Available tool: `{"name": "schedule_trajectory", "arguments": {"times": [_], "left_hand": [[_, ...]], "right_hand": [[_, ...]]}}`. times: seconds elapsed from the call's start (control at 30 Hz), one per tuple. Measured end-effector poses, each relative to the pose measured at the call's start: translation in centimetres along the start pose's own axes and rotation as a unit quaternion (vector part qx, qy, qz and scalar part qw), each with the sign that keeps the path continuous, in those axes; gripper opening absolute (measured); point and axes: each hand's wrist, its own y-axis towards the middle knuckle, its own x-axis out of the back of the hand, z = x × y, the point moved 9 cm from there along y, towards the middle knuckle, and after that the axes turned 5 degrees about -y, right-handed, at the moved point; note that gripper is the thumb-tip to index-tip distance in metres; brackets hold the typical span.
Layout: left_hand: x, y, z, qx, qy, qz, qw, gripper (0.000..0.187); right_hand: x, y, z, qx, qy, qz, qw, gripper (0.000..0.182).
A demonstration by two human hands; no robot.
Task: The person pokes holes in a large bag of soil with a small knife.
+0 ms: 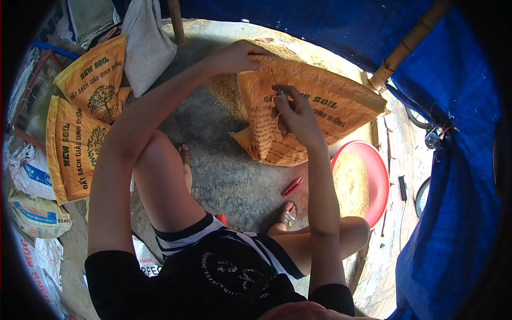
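Note:
An orange printed sack (pixel 314 120) stands on the floor in front of me, its upper edge folded over with a pale line of stitching along it. My left hand (pixel 240 57) grips the sack's top left corner, fingers partly hidden behind the edge. Closed round the handle of a thin metal awl (pixel 275 81), my right hand (pixel 296 114) is in front of the sack's upper left part. The awl's shaft points up toward the folded edge, close to my left fingers. Red thread snips (pixel 293 186) lie on the floor below the sack.
A red basin (pixel 377 184) of yellowish grain stands right of the sack. Loose grain (pixel 226 96) is spread behind it. More orange sacks (pixel 80 149) and a white sack (pixel 146 48) are at the left. A blue tarp (pixel 442 229) hangs at the right beside a bamboo pole (pixel 410 45).

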Motion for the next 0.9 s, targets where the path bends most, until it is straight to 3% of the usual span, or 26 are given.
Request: {"name": "schedule_trajectory", "arguments": {"times": [0.47, 0.67, 0.77, 0.9], "left_hand": [[0.7, -1.1, -0.5, 0.043, -0.002, 0.007, 0.999, 0.045], [0.4, -1.1, -1.5, 0.014, 0.019, 0.032, 0.999, 0.045], [0.4, -0.7, -1.3, -0.011, 0.025, -0.016, 1.0, 0.037], [0.5, -1.1, -2.6, -0.086, 0.034, -0.087, 0.992, 0.033]], "right_hand": [[-1.1, 0.6, -1.2, 0.017, 0.043, -0.013, 0.999, 0.037], [-1.1, 0.7, -1.6, 0.015, 0.062, -0.016, 0.998, 0.037], [-1.2, 0.8, -2.1, -0.006, 0.097, -0.015, 0.995, 0.036], [-2.2, 1.1, -3.2, -0.039, 0.291, 0.005, 0.956, 0.035]]}}
